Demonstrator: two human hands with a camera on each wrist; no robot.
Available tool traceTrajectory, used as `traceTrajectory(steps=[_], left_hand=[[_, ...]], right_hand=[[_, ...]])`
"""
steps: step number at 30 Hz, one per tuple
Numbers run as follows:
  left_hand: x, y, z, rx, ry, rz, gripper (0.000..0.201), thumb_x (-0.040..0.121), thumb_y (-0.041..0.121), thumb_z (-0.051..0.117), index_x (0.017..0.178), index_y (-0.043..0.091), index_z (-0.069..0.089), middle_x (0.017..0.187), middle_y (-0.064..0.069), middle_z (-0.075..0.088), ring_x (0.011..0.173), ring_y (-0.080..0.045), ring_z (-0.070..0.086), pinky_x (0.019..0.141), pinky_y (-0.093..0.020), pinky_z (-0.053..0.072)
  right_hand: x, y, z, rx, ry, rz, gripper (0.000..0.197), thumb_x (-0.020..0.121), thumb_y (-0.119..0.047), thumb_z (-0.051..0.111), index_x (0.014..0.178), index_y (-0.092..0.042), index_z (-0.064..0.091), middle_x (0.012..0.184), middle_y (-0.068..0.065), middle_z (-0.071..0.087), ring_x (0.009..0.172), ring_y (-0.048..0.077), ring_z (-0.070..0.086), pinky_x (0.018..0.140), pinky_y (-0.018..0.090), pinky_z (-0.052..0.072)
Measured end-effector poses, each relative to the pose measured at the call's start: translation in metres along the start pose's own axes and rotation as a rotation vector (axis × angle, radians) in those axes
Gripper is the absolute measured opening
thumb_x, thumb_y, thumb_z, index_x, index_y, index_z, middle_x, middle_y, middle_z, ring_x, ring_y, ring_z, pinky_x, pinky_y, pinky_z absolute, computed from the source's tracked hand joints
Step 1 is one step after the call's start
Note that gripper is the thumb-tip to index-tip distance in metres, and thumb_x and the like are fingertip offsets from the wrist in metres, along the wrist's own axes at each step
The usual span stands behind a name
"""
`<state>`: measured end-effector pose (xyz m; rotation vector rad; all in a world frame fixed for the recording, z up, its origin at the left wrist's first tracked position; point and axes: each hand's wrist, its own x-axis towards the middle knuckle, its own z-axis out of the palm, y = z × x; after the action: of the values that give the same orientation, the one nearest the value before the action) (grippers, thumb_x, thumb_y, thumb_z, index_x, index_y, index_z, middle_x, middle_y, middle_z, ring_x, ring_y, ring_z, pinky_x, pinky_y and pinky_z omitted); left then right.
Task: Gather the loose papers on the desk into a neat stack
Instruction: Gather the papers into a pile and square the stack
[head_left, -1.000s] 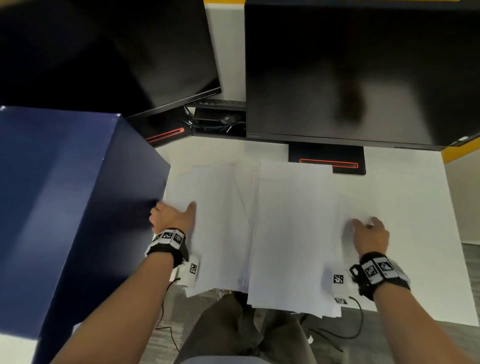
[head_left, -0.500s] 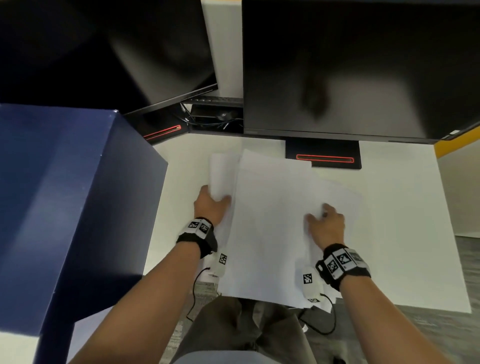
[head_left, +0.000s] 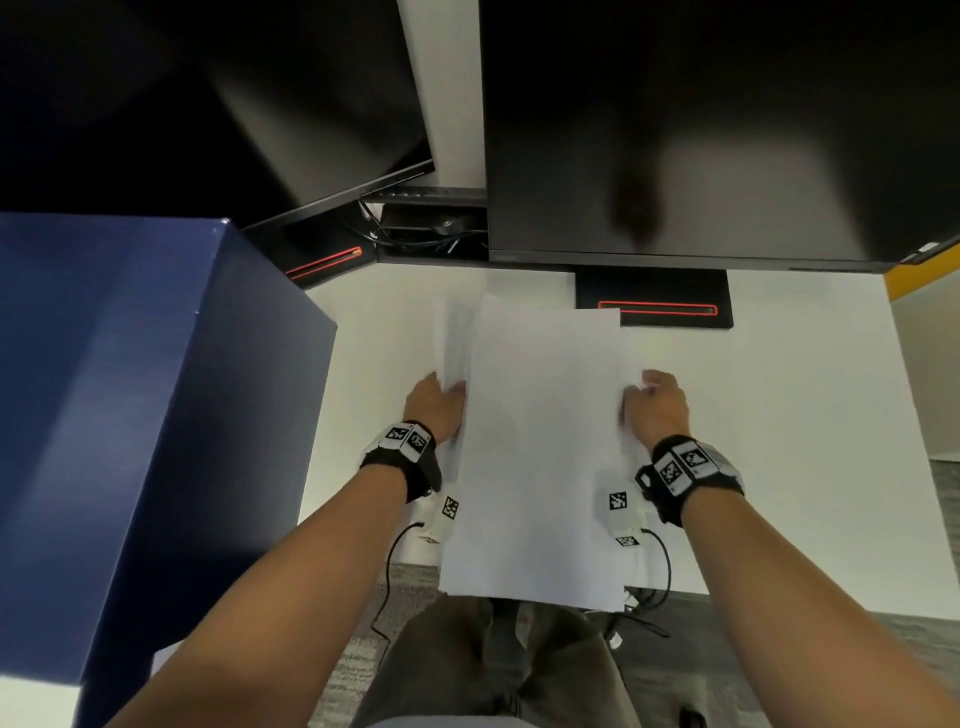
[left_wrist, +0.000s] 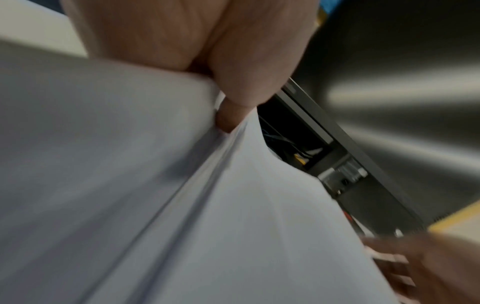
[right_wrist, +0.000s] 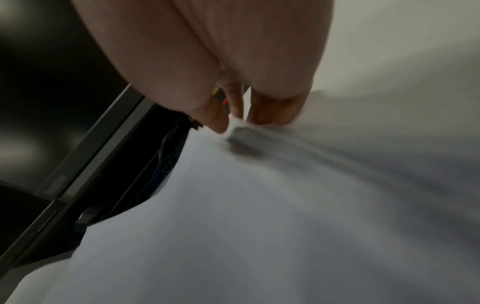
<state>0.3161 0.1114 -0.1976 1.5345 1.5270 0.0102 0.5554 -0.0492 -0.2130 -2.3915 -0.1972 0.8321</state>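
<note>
A pile of white papers (head_left: 540, 441) lies in the middle of the white desk (head_left: 810, 441), its near end hanging over the front edge. My left hand (head_left: 434, 402) grips the pile's left side, where some sheets (head_left: 449, 338) bend upward. In the left wrist view my thumb (left_wrist: 228, 119) pinches the gathered sheets (left_wrist: 182, 205). My right hand (head_left: 657, 402) holds the pile's right edge. In the right wrist view my fingertips (right_wrist: 221, 123) pinch a raised fold of paper (right_wrist: 259, 205).
A tall dark blue box (head_left: 130, 415) stands close on the left. Two black monitors (head_left: 701, 130) stand at the back, with stand bases (head_left: 654, 306) right behind the papers. Cables (head_left: 431, 228) lie between them. Bare desk extends to the right.
Both hands have moved inward, sweeping the spread sheets into one narrower pile at the centre. The left sheets now curl up in my left hand's grip.
</note>
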Motion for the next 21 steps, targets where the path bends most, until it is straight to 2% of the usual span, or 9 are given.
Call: traceTrajectory(steps=[3, 5, 6, 8, 10, 14, 16, 18, 21], left_hand=[[0.007, -0.006, -0.011, -0.072, 0.116, -0.028, 0.046, 0.098, 0.050, 0.048, 0.107, 0.006, 0.061, 0.102, -0.003, 0.064, 0.098, -0.025, 0.061, 0.078, -0.026, 0.041], [0.012, -0.002, -0.011, -0.071, 0.143, -0.009, 0.042, 0.100, 0.046, 0.046, 0.095, 0.007, 0.061, 0.088, -0.002, 0.062, 0.091, -0.026, 0.060, 0.068, -0.026, 0.039], [0.014, 0.003, -0.008, -0.056, 0.130, 0.007, 0.041, 0.101, 0.042, 0.045, 0.094, 0.006, 0.062, 0.089, -0.006, 0.065, 0.093, -0.029, 0.062, 0.067, -0.026, 0.040], [0.013, 0.020, 0.006, -0.027, 0.102, 0.022, 0.039, 0.102, 0.036, 0.045, 0.111, 0.003, 0.064, 0.110, -0.015, 0.068, 0.107, -0.033, 0.063, 0.075, -0.026, 0.041], [0.007, 0.036, 0.023, -0.040, 0.068, 0.015, 0.044, 0.104, 0.035, 0.041, 0.128, 0.001, 0.056, 0.128, -0.017, 0.061, 0.119, -0.035, 0.058, 0.083, -0.027, 0.040], [0.006, 0.036, 0.030, -0.187, 0.057, 0.028, 0.044, 0.103, 0.041, 0.042, 0.126, 0.005, 0.052, 0.121, -0.010, 0.063, 0.094, -0.023, 0.058, 0.075, -0.024, 0.040], [0.014, 0.023, 0.014, -0.218, 0.089, 0.025, 0.049, 0.100, 0.044, 0.048, 0.131, 0.007, 0.053, 0.119, -0.001, 0.060, 0.101, -0.019, 0.057, 0.081, -0.023, 0.042], [0.021, 0.010, 0.002, -0.137, 0.098, 0.031, 0.045, 0.099, 0.044, 0.051, 0.123, 0.007, 0.062, 0.113, -0.004, 0.066, 0.105, -0.024, 0.062, 0.083, -0.025, 0.045], [0.020, 0.009, 0.006, -0.071, 0.092, 0.049, 0.029, 0.095, 0.037, 0.060, 0.091, 0.011, 0.071, 0.083, -0.005, 0.069, 0.081, -0.026, 0.064, 0.067, -0.022, 0.043]], right_hand=[[0.002, 0.018, -0.019, -0.018, 0.172, 0.137, 0.047, 0.095, -0.026, 0.049, 0.139, -0.009, 0.048, 0.139, 0.020, 0.047, 0.125, 0.039, 0.048, 0.103, 0.045, 0.042], [-0.002, 0.018, -0.022, -0.022, 0.149, 0.144, 0.052, 0.099, -0.031, 0.044, 0.142, -0.004, 0.044, 0.143, 0.022, 0.038, 0.124, 0.042, 0.048, 0.105, 0.044, 0.040], [-0.003, 0.013, -0.018, -0.030, 0.104, 0.106, 0.053, 0.100, -0.032, 0.041, 0.142, -0.001, 0.043, 0.144, 0.024, 0.035, 0.124, 0.043, 0.048, 0.106, 0.043, 0.038], [-0.002, -0.005, -0.004, -0.029, 0.016, 0.009, 0.051, 0.101, -0.031, 0.038, 0.138, 0.003, 0.046, 0.142, 0.027, 0.034, 0.122, 0.044, 0.049, 0.108, 0.040, 0.035], [-0.001, -0.022, 0.011, 0.011, -0.049, -0.035, 0.046, 0.101, -0.026, 0.039, 0.139, -0.001, 0.047, 0.141, 0.023, 0.039, 0.120, 0.042, 0.052, 0.106, 0.038, 0.038], [-0.003, -0.023, 0.006, 0.161, -0.112, -0.056, 0.045, 0.096, -0.025, 0.050, 0.138, -0.011, 0.050, 0.125, 0.011, 0.061, 0.112, 0.032, 0.061, 0.097, 0.038, 0.048], [-0.007, -0.007, -0.012, 0.120, -0.075, -0.048, 0.051, 0.095, -0.029, 0.053, 0.142, -0.010, 0.046, 0.116, 0.007, 0.061, 0.111, 0.028, 0.061, 0.097, 0.033, 0.045], [-0.012, 0.009, -0.025, 0.012, -0.057, -0.043, 0.053, 0.096, -0.032, 0.053, 0.142, -0.006, 0.047, 0.118, 0.010, 0.060, 0.110, 0.026, 0.058, 0.093, 0.027, 0.040], [-0.017, 0.016, -0.020, -0.097, -0.097, -0.087, 0.044, 0.098, -0.032, 0.049, 0.131, -0.003, 0.054, 0.126, 0.015, 0.061, 0.116, 0.033, 0.057, 0.096, 0.033, 0.041]])
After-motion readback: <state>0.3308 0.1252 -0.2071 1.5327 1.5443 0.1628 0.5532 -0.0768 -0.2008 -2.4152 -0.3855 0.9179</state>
